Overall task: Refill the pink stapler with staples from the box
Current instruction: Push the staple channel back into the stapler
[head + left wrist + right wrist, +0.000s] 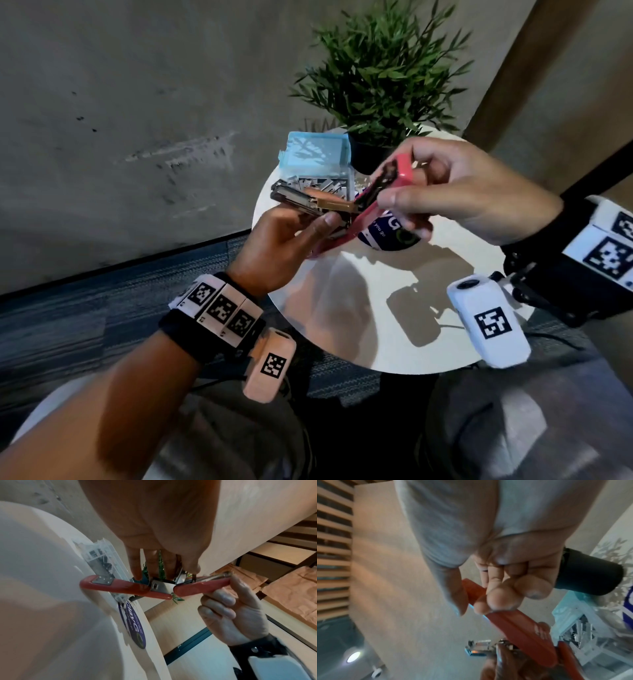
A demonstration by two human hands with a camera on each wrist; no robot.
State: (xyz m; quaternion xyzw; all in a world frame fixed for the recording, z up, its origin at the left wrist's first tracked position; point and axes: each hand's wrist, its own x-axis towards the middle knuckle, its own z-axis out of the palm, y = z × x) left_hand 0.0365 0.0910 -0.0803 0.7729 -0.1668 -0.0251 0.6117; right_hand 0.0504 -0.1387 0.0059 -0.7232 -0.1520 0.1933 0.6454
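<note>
Fingers: left hand (274, 236) grips pink stapler (123, 586) base | right hand (455, 192) pinches its raised lid

Glossy pink plastic stapler (123, 586) w/ shiny metal magazine (298, 200); clear plastic box (317, 156); smooth matt table (370, 308).

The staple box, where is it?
In the head view the clear staple box sits open at the far side of the round white table, just left of the potted plant, behind both hands.
</note>
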